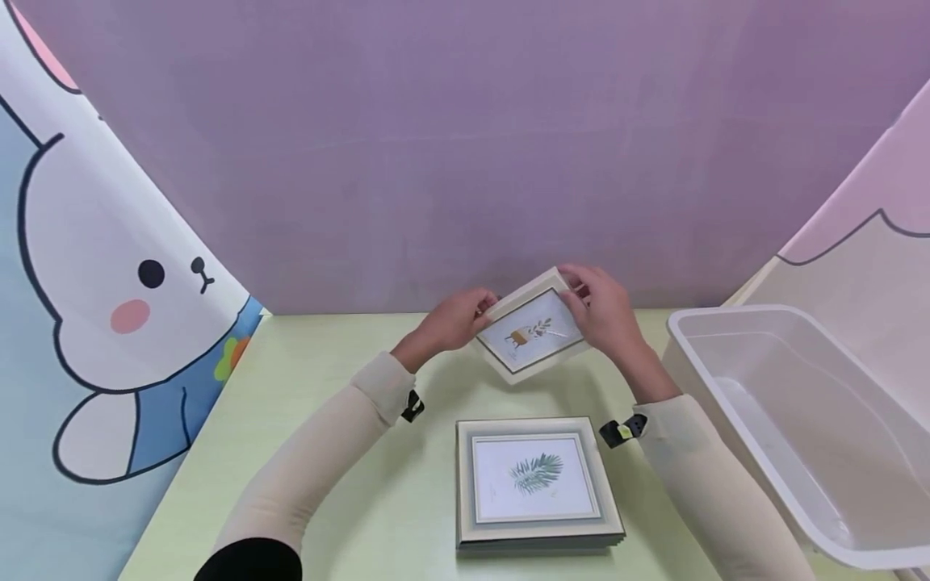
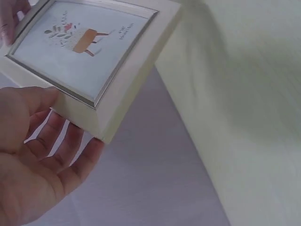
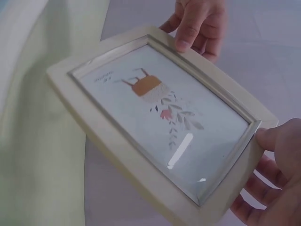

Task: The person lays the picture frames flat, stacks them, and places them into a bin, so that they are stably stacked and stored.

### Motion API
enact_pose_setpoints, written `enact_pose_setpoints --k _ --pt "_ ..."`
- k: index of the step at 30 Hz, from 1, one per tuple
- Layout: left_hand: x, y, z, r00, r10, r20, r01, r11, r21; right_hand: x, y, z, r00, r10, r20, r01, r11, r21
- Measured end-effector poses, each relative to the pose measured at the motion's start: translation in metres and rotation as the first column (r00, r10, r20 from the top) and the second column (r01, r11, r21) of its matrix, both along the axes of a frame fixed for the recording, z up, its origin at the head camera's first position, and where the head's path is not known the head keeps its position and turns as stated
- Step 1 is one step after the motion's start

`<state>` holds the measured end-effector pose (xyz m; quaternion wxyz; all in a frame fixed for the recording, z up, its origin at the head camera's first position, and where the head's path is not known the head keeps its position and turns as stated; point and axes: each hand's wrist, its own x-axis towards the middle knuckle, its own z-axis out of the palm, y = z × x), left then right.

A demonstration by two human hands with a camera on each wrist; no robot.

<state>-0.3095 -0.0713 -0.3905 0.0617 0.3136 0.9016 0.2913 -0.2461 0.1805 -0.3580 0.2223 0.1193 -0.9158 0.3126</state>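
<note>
Both hands grasp one cream picture frame point(image 1: 532, 329) raised above the pale green table point(image 1: 392, 500), the left hand point(image 1: 454, 317) on its 10 o'clock edge and the right hand point(image 1: 606, 315) at its 2 o'clock end.

Nearest the person, at 6 o'clock from the held frame, a stack of frames point(image 1: 538, 476) lies on the table, a green leaf printed on the topmost; at 4 o'clock sits a white plastic bin point(image 1: 806, 436). Only the head view takes in the stack and the bin.

Beyond the stack, the held frame's long axis runs from 8 to 2 o'clock, its face turned up toward the person. The print's brown pot point(image 1: 519, 336) points its legs to 8 o'clock and its leaves to 2.

Seen from the left wrist, the left thumb presses the border while the fingers point(image 2: 84, 162) bend behind it, and small lettering point(image 2: 126, 32) shows beside the legs. A streak of glare point(image 3: 180, 151) on the glass stands out from the right wrist.

Farther off, a cartoon rabbit panel point(image 1: 123, 258) rises at 9 o'clock, a purple backdrop point(image 1: 472, 153) at 12.
</note>
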Motion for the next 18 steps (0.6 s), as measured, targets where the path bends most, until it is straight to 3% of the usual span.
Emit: enact_pose_setpoints --k 6,18 --pt "0.011 -0.005 0.014 0.996 -0.009 -0.091 0.003 0.998 -0.059 0.009 0.006 -0.005 0.999 0.042 0.007 -0.041 0.997 -0.068" --pt "0.033 -0.017 0.034 0.972 -0.048 -0.23 0.021 0.993 -0.12 0.03 0.01 -0.01 0.992 0.065 0.11 -0.051 0.991 -0.121"
